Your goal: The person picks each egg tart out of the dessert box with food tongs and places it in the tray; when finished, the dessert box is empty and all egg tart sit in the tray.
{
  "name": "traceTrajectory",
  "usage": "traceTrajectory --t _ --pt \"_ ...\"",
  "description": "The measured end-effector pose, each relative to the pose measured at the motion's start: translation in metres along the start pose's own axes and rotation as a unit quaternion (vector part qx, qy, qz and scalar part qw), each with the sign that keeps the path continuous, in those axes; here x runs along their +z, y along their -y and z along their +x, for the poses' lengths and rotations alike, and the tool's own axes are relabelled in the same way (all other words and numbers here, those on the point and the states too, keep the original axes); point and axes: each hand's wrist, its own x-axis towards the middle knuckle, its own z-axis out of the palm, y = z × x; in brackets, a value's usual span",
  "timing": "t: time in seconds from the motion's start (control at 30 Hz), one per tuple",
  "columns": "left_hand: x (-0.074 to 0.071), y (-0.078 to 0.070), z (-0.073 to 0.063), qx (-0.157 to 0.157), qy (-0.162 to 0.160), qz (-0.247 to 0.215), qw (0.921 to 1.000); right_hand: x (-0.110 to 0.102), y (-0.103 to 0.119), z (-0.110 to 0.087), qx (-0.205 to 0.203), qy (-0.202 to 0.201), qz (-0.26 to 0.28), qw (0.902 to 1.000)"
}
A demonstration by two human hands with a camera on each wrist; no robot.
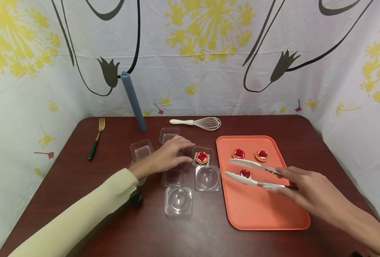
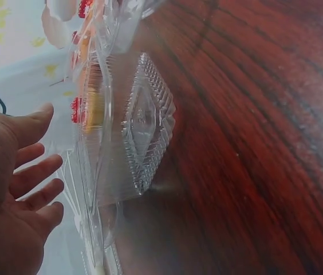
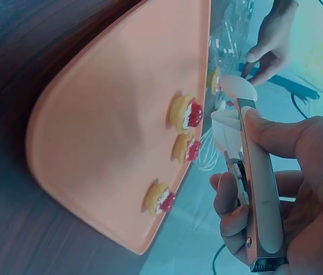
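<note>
My right hand (image 1: pixel 315 187) grips a pair of tongs (image 1: pixel 247 164), their two arms spread apart above an orange tray (image 1: pixel 267 210). Three berry-topped tarts lie on that tray: a back-left tart (image 1: pixel 239 153), a back-right tart (image 1: pixel 261 155), and a front tart (image 1: pixel 245 174) seen between the tong arms. Nothing is pinched in the tongs. My left hand (image 1: pixel 167 153) hovers with relaxed fingers just left of a clear plastic container (image 1: pixel 194 151) that holds another tart (image 1: pixel 201 157). In the left wrist view, the left hand (image 2: pixel 18 177) holds nothing.
More clear containers stand around the left forearm, including an open one (image 1: pixel 141 150) and a back one (image 1: pixel 168 134); the arm partly hides others. Clear domed lids (image 1: pixel 178 201) lie in front. A whisk (image 1: pixel 196 123), a blue stick (image 1: pixel 133 101) and a green-handled fork (image 1: pixel 96 139) lie farther back.
</note>
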Motion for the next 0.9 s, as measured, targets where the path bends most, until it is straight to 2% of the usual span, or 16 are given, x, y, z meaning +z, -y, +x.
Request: traceTrajectory --t 0.07,0.13,0.17,0.37,0.5,0.53,0.6,0.63,0.77,0.83,0.9 --pt "0.006 0.009 0.002 0.003 0.004 0.004 1.0 0.001 0.003 0.004 -0.002 0.002 0.004 1.0" --pt "0.008 0.01 0.004 -0.001 0.013 0.004 0.9999 0.003 0.005 0.007 -0.005 0.006 0.01 0.9999" --pt "0.005 0.001 0.004 -0.008 0.018 0.007 0.9998 0.003 0.007 0.009 -0.006 0.008 0.014 0.9998" --pt "0.007 -0.002 0.007 -0.007 0.036 0.025 0.999 0.011 0.011 0.019 -0.007 0.022 0.027 0.9994" --pt "0.009 -0.003 0.008 -0.02 0.047 0.038 0.998 0.017 0.012 0.025 -0.02 0.02 0.029 0.9992" --pt "0.005 -0.011 0.007 -0.03 0.052 0.04 0.9974 0.017 0.013 0.026 -0.024 0.018 0.028 0.9991" --pt "0.008 -0.006 0.007 -0.032 0.054 0.041 0.9972 0.019 0.015 0.028 -0.032 0.016 0.028 0.999" --pt "0.014 0.003 0.006 -0.026 0.053 0.041 0.9974 0.02 0.016 0.029 -0.035 0.017 0.03 0.9988" --pt "0.029 0.026 0.005 -0.025 0.042 0.028 0.9984 0.02 0.02 0.031 -0.039 0.028 0.037 0.9981" --pt "0.033 0.032 0.005 -0.022 0.04 0.03 0.9985 0.02 0.022 0.031 -0.041 0.035 0.039 0.9978" --pt "0.029 0.026 0.005 -0.026 0.04 0.033 0.9983 0.019 0.023 0.032 -0.046 0.036 0.039 0.9975"
